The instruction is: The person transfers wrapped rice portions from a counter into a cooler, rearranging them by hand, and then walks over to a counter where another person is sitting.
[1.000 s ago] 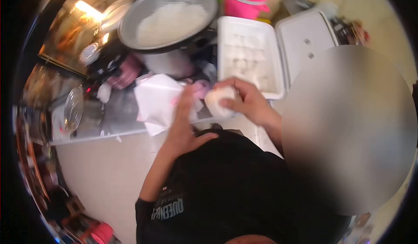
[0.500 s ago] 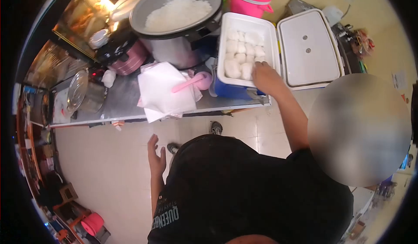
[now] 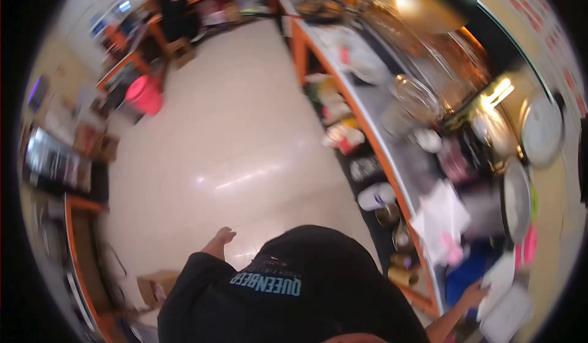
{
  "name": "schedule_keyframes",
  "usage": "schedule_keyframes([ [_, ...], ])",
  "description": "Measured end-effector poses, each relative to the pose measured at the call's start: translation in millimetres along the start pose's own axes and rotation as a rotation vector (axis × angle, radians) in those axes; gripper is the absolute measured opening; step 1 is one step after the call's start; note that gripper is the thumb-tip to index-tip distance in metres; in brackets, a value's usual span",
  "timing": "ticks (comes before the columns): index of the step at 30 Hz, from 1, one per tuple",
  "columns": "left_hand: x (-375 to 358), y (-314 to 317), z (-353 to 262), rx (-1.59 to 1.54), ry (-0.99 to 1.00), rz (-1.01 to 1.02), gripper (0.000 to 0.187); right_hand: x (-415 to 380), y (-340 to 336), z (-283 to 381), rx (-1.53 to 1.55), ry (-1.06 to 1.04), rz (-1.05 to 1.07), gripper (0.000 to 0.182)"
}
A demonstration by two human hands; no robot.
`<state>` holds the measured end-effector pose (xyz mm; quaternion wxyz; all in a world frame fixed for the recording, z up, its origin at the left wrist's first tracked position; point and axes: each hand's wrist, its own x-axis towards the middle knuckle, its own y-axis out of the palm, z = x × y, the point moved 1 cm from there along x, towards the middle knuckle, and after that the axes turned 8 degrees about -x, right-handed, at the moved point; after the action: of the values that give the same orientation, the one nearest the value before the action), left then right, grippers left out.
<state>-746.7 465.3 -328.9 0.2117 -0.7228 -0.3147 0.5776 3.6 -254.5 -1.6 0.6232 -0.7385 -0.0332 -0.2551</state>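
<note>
My left hand (image 3: pixel 226 234) hangs over the floor to the left of my black shirt, with nothing in it and its fingers loosely apart. At the lower right, my right hand (image 3: pixel 474 295) is right at the edge of a blue cooler box (image 3: pixel 463 277) with a white rim. Motion smears its fingers, so I cannot tell what they grip. The white lid (image 3: pixel 506 320) lies folded back beside the box. Near the box, a pink ladle (image 3: pixel 452 250) rests on a stack of white paper sheets (image 3: pixel 442 217).
A steel counter (image 3: pixel 401 159) with orange framing runs along the right. On it stand a large rice pot (image 3: pixel 516 202), a pink pot (image 3: pixel 456 159) and a clear-lidded steel pot (image 3: pixel 398 119). Shelves below hold containers. A pink bin (image 3: pixel 144 95) and a cardboard box (image 3: pixel 156 286) stand left.
My view has swung left, bringing more floor and shelving into sight. My right hand has moved from the white lumps inside the cooler box to its edge. My left hand stays free.
</note>
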Motion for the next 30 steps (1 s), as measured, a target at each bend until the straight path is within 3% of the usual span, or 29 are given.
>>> schedule_keyframes([
  [1,3,-22,4,-0.119,-0.053,0.058,0.058,-36,-28,58,-0.178,-0.185,-0.352,0.054],
  [2,8,-48,2,-0.212,-0.085,0.130,0.061,-45,-18,95,0.213,-0.420,-0.502,0.050],
  [3,20,-76,-7,-0.278,-0.112,0.164,0.062,-83,-48,167,0.478,-0.513,-0.358,0.047],
  [4,36,-102,-22,-0.335,-0.135,0.203,0.062,-132,-112,250,0.578,-0.447,0.040,0.044],
  [5,56,-130,-40,-0.302,-0.063,0.150,0.064,-173,-76,296,0.822,-0.610,0.018,0.044],
  [6,91,-147,-52,-0.196,0.078,0.032,0.065,-222,-112,359,0.859,-0.646,0.333,0.043],
  [7,113,-170,-76,-0.277,0.145,-0.023,0.064,-248,-113,400,0.863,-0.712,1.061,0.044],
  [9,144,-228,-144,-0.484,0.288,-0.100,0.059,-313,-144,484,0.844,-1.468,0.948,0.040],
  [11,164,-274,-187,-0.703,0.428,-0.096,0.053,-342,-180,566,0.745,-1.719,1.116,0.044],
  [13,196,-302,-209,-0.905,0.571,-0.069,0.049,-350,-197,652,0.552,-1.680,1.262,0.048],
  [15,228,-308,-171,-0.958,0.493,-0.098,0.046,-352,-193,747,0.528,-1.739,1.273,0.052],
  [16,241,-295,-135,-1.048,0.394,-0.212,0.048,-354,-198,806,0.455,-1.850,1.195,0.052],
  [18,213,-281,-81,-0.946,-0.134,-0.508,0.054,-369,-218,927,0.433,-2.115,0.940,0.052],
  [19,205,-258,-40,-0.779,-0.274,-0.586,0.051,-384,-238,987,0.490,-2.258,0.773,0.052],
  [20,199,-221,3,-0.707,-0.400,-0.651,0.046,-403,-273,1043,0.509,-2.328,0.754,0.051],
  [21,182,-201,24,-1.005,-0.411,-0.657,0.043,-427,-311,1102,0.528,-2.398,0.732,0.050],
  [22,149,-186,35,-0.441,-0.304,-0.480,0.036,-450,-354,1152,0.575,-2.410,0.758,0.049],
  [23,123,-171,30,-0.197,-0.268,-0.368,0.029,-473,-390,1196,0.618,-2.418,0.788,0.049],
  [24,110,-161,19,-0.090,-0.357,-0.177,0.026,-501,-411,1243,0.661,-2.441,0.838,0.047],
  [27,134,-167,-9,-0.356,-0.567,0.090,0.033,-584,-431,1368,0.711,-2.385,1.046,0.045],
  [28,161,-179,-20,-0.435,-0.588,0.122,0.036,-611,-428,1404,0.718,-2.333,1.133,0.045],
  [30,243,-215,-39,-0.535,-0.529,0.148,0.041,-653,-386,1473,0.727,-2.226,1.101,0.044],
])
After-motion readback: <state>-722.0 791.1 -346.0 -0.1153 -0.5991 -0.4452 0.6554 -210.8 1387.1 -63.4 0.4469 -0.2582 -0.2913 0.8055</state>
